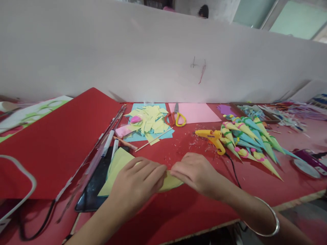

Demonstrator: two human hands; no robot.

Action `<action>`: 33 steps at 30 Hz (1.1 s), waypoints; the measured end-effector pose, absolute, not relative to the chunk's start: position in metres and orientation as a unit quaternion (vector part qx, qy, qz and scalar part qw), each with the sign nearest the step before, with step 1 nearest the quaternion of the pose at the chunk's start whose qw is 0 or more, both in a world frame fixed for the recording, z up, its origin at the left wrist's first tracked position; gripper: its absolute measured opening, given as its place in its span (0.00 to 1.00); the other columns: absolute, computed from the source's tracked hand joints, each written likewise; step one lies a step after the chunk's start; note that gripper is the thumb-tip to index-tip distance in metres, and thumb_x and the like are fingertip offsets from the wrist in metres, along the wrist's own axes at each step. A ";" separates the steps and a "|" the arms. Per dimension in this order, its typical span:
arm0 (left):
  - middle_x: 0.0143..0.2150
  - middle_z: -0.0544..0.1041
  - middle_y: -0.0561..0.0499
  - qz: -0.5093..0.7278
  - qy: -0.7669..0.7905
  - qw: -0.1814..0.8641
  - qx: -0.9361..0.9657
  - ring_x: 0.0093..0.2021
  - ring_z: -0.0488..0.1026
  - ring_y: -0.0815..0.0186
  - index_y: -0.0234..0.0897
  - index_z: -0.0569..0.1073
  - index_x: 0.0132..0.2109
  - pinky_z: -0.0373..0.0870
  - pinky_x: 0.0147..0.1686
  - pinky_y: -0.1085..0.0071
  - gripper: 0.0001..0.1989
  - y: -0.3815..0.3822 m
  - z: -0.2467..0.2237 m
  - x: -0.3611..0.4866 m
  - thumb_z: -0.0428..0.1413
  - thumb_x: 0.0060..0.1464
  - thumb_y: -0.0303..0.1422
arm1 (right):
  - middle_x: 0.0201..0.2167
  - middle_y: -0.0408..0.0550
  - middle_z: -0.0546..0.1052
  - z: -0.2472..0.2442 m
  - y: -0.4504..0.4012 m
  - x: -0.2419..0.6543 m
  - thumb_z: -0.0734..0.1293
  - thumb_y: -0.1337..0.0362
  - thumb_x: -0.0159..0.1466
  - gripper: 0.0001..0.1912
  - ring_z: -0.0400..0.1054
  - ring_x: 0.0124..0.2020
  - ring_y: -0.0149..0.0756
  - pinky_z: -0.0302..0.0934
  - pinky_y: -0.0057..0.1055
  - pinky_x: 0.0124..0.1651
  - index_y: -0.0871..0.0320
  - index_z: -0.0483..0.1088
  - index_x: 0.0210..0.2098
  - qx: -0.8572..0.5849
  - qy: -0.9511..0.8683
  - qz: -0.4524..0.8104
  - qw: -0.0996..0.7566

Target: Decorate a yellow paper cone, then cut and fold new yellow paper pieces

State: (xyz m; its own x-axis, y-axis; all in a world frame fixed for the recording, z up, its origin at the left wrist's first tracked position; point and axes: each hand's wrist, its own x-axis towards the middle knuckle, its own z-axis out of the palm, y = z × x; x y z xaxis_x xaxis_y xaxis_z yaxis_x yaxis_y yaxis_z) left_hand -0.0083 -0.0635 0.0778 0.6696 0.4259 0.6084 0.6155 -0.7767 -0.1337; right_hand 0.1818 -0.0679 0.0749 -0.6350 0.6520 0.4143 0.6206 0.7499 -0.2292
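Observation:
My left hand (139, 180) and my right hand (198, 175) are close together above the red tabletop, fingertips nearly meeting. Both are closed on a piece of yellow paper (170, 183) that curves below the fingers; its upper part is mostly hidden by them. Beyond my left wrist lie flat sheets of yellow paper (119, 163) with a blue-green edge, partly over a black tablet-like slab (89, 195). A yellow glue gun (211, 137) rests past my right hand, its cord running toward my forearm.
Yellow paper scraps (152, 119) are heaped on blue sheets. Scissors (176, 115) lie beside a pink sheet (198, 113). Yellow and blue paper cones (247, 136) are piled right. A large red board (58, 146) slants at left, with markers (108, 141) nearby. A white wall (153, 51) stands behind.

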 end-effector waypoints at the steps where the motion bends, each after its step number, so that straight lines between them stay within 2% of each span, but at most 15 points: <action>1: 0.22 0.74 0.57 -0.271 -0.280 0.177 -0.904 0.22 0.69 0.70 0.38 0.70 0.28 0.64 0.29 0.71 0.13 -0.064 0.079 -0.006 0.44 0.58 0.27 | 0.15 0.44 0.67 0.074 -0.068 0.180 0.48 0.60 0.69 0.26 0.57 0.19 0.30 0.47 0.29 0.26 0.60 0.66 0.21 -0.345 -0.906 0.028 0.242; 8: 0.15 0.64 0.60 -0.255 -0.257 0.245 -0.899 0.18 0.62 0.72 0.40 0.65 0.23 0.61 0.27 0.72 0.13 -0.065 0.077 -0.009 0.46 0.54 0.24 | 0.18 0.42 0.69 0.075 -0.072 0.182 0.50 0.59 0.69 0.23 0.59 0.21 0.29 0.49 0.26 0.28 0.59 0.67 0.23 -0.346 -0.896 0.140 0.239; 12: 0.16 0.68 0.60 -0.248 -0.287 0.257 -0.889 0.18 0.65 0.71 0.40 0.66 0.23 0.62 0.28 0.72 0.12 -0.055 0.071 -0.033 0.46 0.53 0.24 | 0.19 0.41 0.69 0.074 -0.073 0.202 0.54 0.58 0.67 0.20 0.60 0.21 0.27 0.50 0.23 0.27 0.58 0.67 0.24 -0.390 -0.846 0.223 0.288; 15: 0.17 0.71 0.57 -0.254 -0.353 0.270 -0.859 0.19 0.68 0.68 0.40 0.66 0.24 0.60 0.24 0.70 0.13 -0.049 0.070 -0.048 0.44 0.54 0.25 | 0.18 0.41 0.67 0.071 -0.072 0.213 0.55 0.58 0.66 0.19 0.59 0.20 0.26 0.50 0.23 0.25 0.59 0.67 0.24 -0.428 -0.816 0.253 0.295; 17: 0.19 0.74 0.57 -0.278 -0.388 0.197 -0.856 0.20 0.69 0.68 0.39 0.68 0.28 0.61 0.23 0.72 0.12 -0.050 0.071 -0.048 0.43 0.56 0.28 | 0.19 0.41 0.68 0.068 -0.071 0.214 0.56 0.59 0.66 0.18 0.60 0.21 0.26 0.50 0.23 0.26 0.59 0.67 0.24 -0.420 -0.822 0.252 0.290; 20: 0.25 0.77 0.56 -0.289 -0.372 -0.006 -0.882 0.23 0.72 0.71 0.39 0.71 0.38 0.64 0.24 0.76 0.11 -0.054 0.074 -0.036 0.44 0.58 0.34 | 0.20 0.41 0.70 0.066 -0.070 0.209 0.56 0.61 0.66 0.17 0.61 0.22 0.27 0.51 0.23 0.28 0.59 0.68 0.25 -0.381 -0.843 0.248 0.287; 22: 0.25 0.77 0.56 -0.271 -0.328 -0.064 -0.903 0.23 0.72 0.71 0.39 0.71 0.37 0.64 0.25 0.77 0.12 -0.057 0.074 -0.026 0.44 0.59 0.34 | 0.21 0.42 0.71 0.066 -0.069 0.205 0.56 0.62 0.66 0.16 0.61 0.23 0.27 0.51 0.23 0.29 0.59 0.68 0.26 -0.366 -0.851 0.239 0.291; 25: 0.22 0.75 0.56 -0.243 -0.291 -0.005 -0.925 0.21 0.70 0.70 0.38 0.71 0.30 0.63 0.26 0.73 0.17 -0.060 0.070 -0.017 0.40 0.61 0.31 | 0.23 0.43 0.72 0.065 -0.068 0.199 0.58 0.65 0.64 0.13 0.61 0.26 0.29 0.53 0.27 0.34 0.59 0.68 0.27 -0.384 -0.860 0.148 0.301; 28: 0.19 0.73 0.56 -0.220 -0.297 0.044 -0.928 0.18 0.67 0.70 0.37 0.70 0.28 0.61 0.25 0.72 0.19 -0.063 0.065 -0.010 0.39 0.62 0.30 | 0.28 0.46 0.72 0.064 -0.070 0.189 0.59 0.67 0.60 0.08 0.61 0.31 0.33 0.52 0.33 0.41 0.58 0.68 0.27 -0.390 -0.871 0.018 0.298; 33: 0.14 0.67 0.58 -0.226 -0.294 0.047 -0.927 0.15 0.60 0.71 0.37 0.65 0.22 0.57 0.22 0.73 0.21 -0.068 0.065 -0.001 0.40 0.61 0.30 | 0.18 0.39 0.68 0.062 -0.074 0.176 0.57 0.72 0.56 0.10 0.57 0.24 0.29 0.51 0.31 0.46 0.57 0.65 0.21 -0.350 -0.887 -0.023 0.299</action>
